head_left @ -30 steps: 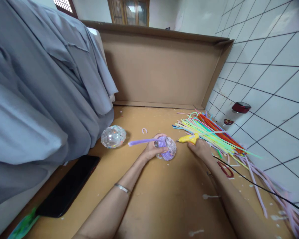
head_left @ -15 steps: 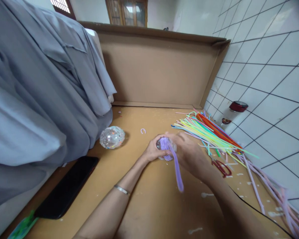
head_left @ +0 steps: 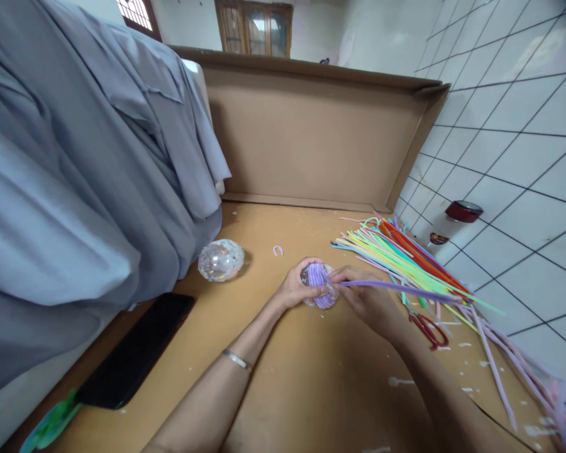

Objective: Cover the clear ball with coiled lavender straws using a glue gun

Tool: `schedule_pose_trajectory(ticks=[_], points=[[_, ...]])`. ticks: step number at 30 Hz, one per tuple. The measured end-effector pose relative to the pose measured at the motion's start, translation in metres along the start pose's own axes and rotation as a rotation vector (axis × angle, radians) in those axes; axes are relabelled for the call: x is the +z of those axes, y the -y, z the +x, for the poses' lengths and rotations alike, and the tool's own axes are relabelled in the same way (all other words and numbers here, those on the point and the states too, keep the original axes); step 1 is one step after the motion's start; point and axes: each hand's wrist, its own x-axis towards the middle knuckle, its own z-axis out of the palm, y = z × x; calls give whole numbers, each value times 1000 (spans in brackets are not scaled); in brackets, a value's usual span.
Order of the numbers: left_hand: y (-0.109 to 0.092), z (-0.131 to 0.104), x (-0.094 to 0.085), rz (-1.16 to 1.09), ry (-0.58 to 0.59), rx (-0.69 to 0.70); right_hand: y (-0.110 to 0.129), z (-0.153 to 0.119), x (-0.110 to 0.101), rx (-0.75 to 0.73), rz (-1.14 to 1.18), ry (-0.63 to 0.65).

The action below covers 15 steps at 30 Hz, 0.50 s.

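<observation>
My left hand (head_left: 293,286) is closed around a clear faceted ball (head_left: 331,298), its fingers behind and thumb across the front. Bands of purple pipe cleaner (head_left: 317,275) lie side by side over the ball's middle. At the ball's right side, my right hand (head_left: 368,301) pinches the pipe cleaner, whose loose length stretches out to the right over the hand. A second clear faceted ball (head_left: 221,260) rests on the table to the left. Between the two balls lies a short curved lilac piece (head_left: 278,250).
Many coloured pipe cleaners (head_left: 382,248) are heaped on the right, with red-handled scissors (head_left: 429,331) beside them. A red-lidded jar (head_left: 463,211) stands by the tiled wall. A black phone (head_left: 139,349) lies left, near grey cloth (head_left: 104,189). Cardboard (head_left: 311,138) borders the back.
The loose pipe cleaner end hung down toward me before; now it stretches to the right. My right hand has come down to the ball's right side and pinches the strand. The view has shifted slightly.
</observation>
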Motion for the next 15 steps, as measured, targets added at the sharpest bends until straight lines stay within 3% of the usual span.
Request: schedule_pose_trajectory(ticks=[15], points=[[-3, 0, -2, -21, -4, -15, -3, 0, 2, 81, 123, 88]])
